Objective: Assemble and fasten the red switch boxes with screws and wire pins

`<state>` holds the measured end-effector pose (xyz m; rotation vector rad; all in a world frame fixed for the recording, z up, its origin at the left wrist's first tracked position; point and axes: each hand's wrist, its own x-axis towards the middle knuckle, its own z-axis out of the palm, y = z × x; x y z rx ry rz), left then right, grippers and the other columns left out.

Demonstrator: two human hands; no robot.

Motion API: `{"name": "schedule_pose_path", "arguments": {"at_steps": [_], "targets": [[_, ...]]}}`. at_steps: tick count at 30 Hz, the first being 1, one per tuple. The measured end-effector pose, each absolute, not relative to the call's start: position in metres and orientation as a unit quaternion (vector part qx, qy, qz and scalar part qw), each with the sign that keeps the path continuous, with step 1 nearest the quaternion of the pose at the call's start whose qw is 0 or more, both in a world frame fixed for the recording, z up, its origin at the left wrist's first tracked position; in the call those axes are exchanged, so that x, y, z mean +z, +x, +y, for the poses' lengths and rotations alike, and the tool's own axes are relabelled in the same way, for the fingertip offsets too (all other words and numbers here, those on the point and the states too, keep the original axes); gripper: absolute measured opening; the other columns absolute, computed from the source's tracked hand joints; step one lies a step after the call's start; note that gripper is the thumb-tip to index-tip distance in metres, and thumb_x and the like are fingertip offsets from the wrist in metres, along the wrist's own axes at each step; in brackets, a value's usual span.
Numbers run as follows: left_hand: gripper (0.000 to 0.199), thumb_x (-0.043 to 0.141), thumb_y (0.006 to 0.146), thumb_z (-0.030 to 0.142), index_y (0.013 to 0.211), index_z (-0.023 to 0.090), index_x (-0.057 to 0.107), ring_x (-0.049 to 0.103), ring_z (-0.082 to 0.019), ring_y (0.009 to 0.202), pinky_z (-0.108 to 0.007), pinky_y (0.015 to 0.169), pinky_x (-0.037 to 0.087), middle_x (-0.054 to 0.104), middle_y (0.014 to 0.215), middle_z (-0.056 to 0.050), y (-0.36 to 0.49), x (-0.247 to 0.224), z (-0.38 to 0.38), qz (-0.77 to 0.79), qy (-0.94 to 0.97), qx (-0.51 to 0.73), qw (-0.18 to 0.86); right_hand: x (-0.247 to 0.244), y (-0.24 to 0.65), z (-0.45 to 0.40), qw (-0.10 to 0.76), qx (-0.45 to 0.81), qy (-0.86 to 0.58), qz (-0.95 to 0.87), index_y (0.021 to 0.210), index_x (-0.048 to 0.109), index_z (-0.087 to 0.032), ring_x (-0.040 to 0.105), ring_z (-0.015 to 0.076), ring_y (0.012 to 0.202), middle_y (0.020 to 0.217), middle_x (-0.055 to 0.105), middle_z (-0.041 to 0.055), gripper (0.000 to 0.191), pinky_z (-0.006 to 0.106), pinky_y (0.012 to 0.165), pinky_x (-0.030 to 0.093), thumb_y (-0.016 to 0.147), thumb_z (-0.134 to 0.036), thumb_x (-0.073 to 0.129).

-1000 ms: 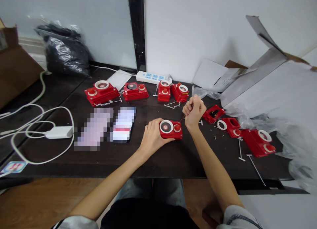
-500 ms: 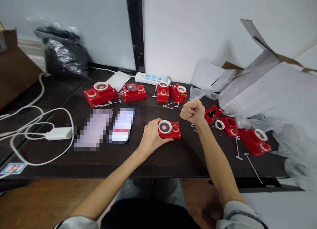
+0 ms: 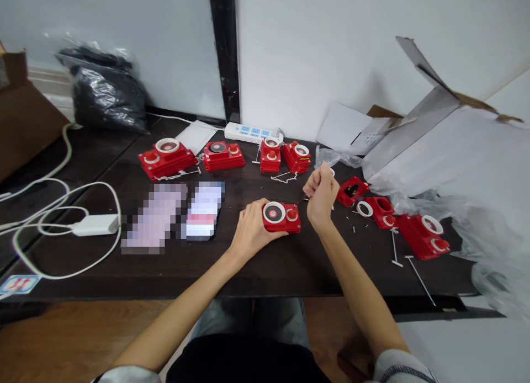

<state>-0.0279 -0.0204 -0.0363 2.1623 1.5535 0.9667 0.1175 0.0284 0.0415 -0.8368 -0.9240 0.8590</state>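
My left hand (image 3: 249, 224) is wrapped round the left end of a red alarm box (image 3: 281, 225), which lies flat on the dark table. A white ring frames the box's round dark face, with a red knob beside it. Above the box's right end, my right hand (image 3: 322, 198) is curled closed round a screwdriver (image 3: 301, 200). Its thin shaft slants toward the box's upper right corner; the handle is hidden in my fist. Just right of that hand lies an opened red box (image 3: 353, 191), near several small loose screws (image 3: 354, 229).
Several similar red boxes (image 3: 223, 155) line the back, before a white power strip (image 3: 252, 132). Two blurred phones (image 3: 203, 212) lie left. A white charger (image 3: 95, 224) sits among looped cables. An open carton (image 3: 447, 145), plastic wrap and a T-shaped rod (image 3: 421, 281) are right.
My right hand has turned at the wrist around the screwdriver and shifted slightly. My left hand keeps its hold on the box. The view has shifted slightly.
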Motion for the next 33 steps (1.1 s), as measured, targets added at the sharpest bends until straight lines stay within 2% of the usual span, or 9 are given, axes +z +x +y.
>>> {"name": "schedule_pose_path", "arguments": {"at_steps": [2, 7, 9, 11, 14, 18, 23, 28, 33], "targets": [[0.081, 0.084, 0.054, 0.047, 0.117, 0.022, 0.039, 0.058, -0.030, 0.104, -0.044, 0.086, 0.046, 0.059, 0.111, -0.008, -0.028, -0.036, -0.021, 0.542, 0.755, 0.337, 0.154, 0.044, 0.115, 0.029, 0.692, 0.427, -0.369, -0.450, 0.049, 0.026, -0.020, 0.015, 0.0029, 0.037, 0.045, 0.018, -0.0100, 0.059, 0.020, 0.035, 0.013, 0.079, -0.058, 0.059], [0.081, 0.084, 0.055, 0.045, 0.116, 0.022, 0.038, 0.058, -0.030, 0.104, -0.043, 0.086, 0.045, 0.058, 0.111, -0.008, -0.028, -0.035, -0.020, 0.540, 0.758, 0.333, 0.152, 0.048, 0.126, 0.039, 0.449, 0.596, -0.276, -0.606, 0.043, 0.026, -0.020, 0.014, 0.0021, 0.032, 0.038, 0.019, -0.0106, 0.063, 0.020, 0.035, 0.013, 0.076, -0.060, 0.063], [0.080, 0.084, 0.055, 0.045, 0.115, 0.022, 0.038, 0.058, -0.030, 0.104, -0.043, 0.085, 0.045, 0.059, 0.111, -0.008, -0.028, -0.035, -0.020, 0.543, 0.756, 0.333, 0.152, 0.047, 0.130, 0.044, 0.456, 0.594, -0.273, -0.603, 0.050, 0.033, -0.020, 0.013, 0.0022, 0.034, 0.040, 0.020, -0.0122, 0.056, 0.019, 0.035, 0.014, 0.072, -0.060, 0.066], [0.079, 0.084, 0.055, 0.046, 0.114, 0.022, 0.039, 0.058, -0.030, 0.103, -0.043, 0.085, 0.046, 0.059, 0.111, -0.008, -0.028, -0.033, -0.021, 0.547, 0.753, 0.331, 0.156, 0.045, 0.131, 0.045, 0.520, 0.556, -0.295, -0.578, 0.062, 0.041, -0.021, 0.014, 0.0031, 0.036, 0.044, 0.022, -0.0135, 0.047, 0.018, 0.036, 0.014, 0.072, -0.059, 0.067], [0.078, 0.084, 0.054, 0.046, 0.113, 0.021, 0.040, 0.059, -0.030, 0.102, -0.043, 0.084, 0.046, 0.059, 0.110, -0.008, -0.027, -0.031, -0.021, 0.552, 0.749, 0.328, 0.164, 0.042, 0.133, 0.042, 0.570, 0.466, -0.337, -0.587, 0.072, 0.042, -0.022, 0.030, 0.0053, 0.041, 0.050, 0.034, -0.0114, 0.038, 0.019, 0.042, 0.028, 0.080, -0.054, 0.061], [0.077, 0.084, 0.055, 0.045, 0.113, 0.021, 0.041, 0.059, -0.030, 0.102, -0.043, 0.083, 0.046, 0.060, 0.109, -0.008, -0.027, -0.031, -0.021, 0.553, 0.748, 0.328, 0.165, 0.040, 0.142, 0.032, 0.535, 0.294, -0.429, -0.666, 0.078, 0.052, -0.020, 0.054, 0.0104, 0.067, 0.072, 0.056, -0.0022, 0.031, 0.025, 0.066, 0.043, 0.089, -0.050, 0.049], [0.074, 0.083, 0.056, 0.046, 0.113, 0.021, 0.042, 0.059, -0.029, 0.101, -0.043, 0.083, 0.046, 0.060, 0.108, -0.007, -0.027, -0.033, -0.022, 0.547, 0.747, 0.342, 0.160, 0.037, 0.156, 0.024, 0.495, 0.092, -0.525, -0.686, 0.084, 0.050, -0.021, 0.050, 0.0124, 0.068, 0.074, 0.054, -0.0014, 0.024, 0.026, 0.066, 0.039, 0.091, -0.043, 0.047], [0.079, 0.085, 0.052, 0.044, 0.113, 0.021, 0.041, 0.059, -0.029, 0.101, -0.043, 0.084, 0.046, 0.060, 0.108, -0.007, -0.027, -0.034, -0.022, 0.547, 0.747, 0.343, 0.160, 0.033, 0.159, 0.021, 0.464, 0.167, -0.516, -0.700, 0.084, 0.040, -0.022, 0.047, 0.0116, 0.057, 0.064, 0.049, -0.0044, 0.020, 0.025, 0.057, 0.036, 0.094, -0.040, 0.040], [0.078, 0.086, 0.051, 0.044, 0.112, 0.022, 0.042, 0.059, -0.030, 0.099, -0.043, 0.082, 0.046, 0.060, 0.106, -0.006, -0.027, -0.034, -0.021, 0.553, 0.742, 0.341, 0.163, 0.034, 0.161, 0.017, 0.470, 0.228, -0.474, -0.709, 0.083, 0.044, -0.022, 0.049, 0.0084, 0.049, 0.063, 0.055, -0.0058, 0.019, 0.023, 0.051, 0.038, 0.090, -0.039, 0.050]]}}
